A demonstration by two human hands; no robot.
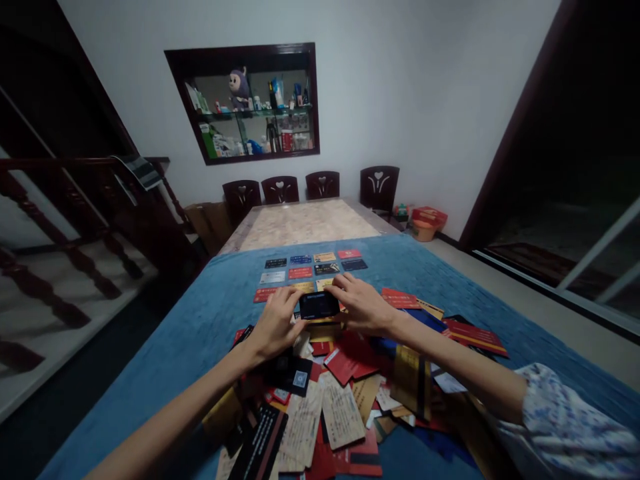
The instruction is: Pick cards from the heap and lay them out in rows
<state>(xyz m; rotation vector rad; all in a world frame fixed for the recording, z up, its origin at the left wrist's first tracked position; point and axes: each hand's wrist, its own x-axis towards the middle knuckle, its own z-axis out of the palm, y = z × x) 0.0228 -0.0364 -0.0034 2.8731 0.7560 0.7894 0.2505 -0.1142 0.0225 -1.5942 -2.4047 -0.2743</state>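
Between my two hands is a dark card (pixel 319 305), gripped at its short edges. My left hand (pixel 277 320) pinches its left end, and my right hand (pixel 363 305) pinches its right end. Beyond the hands, several cards lie in rows on the blue cloth (pixel 200 313), among them a red card (pixel 301 273) and a dark blue card (pixel 355 265). Below my hands spreads a loose, overlapping pile with a red card (pixel 353 357), a black card with a square code (pixel 293 375), a cream card (pixel 343 408) and a gold card (pixel 411 380).
The bare tabletop (pixel 310 220) continues past the cloth, with dark chairs (pixel 379 188) at its far end. A wooden railing (pixel 65 267) stands on the left. An orange bucket (pixel 424 228) sits on the floor at the right, and a shelf niche (pixel 255 110) is set in the wall.
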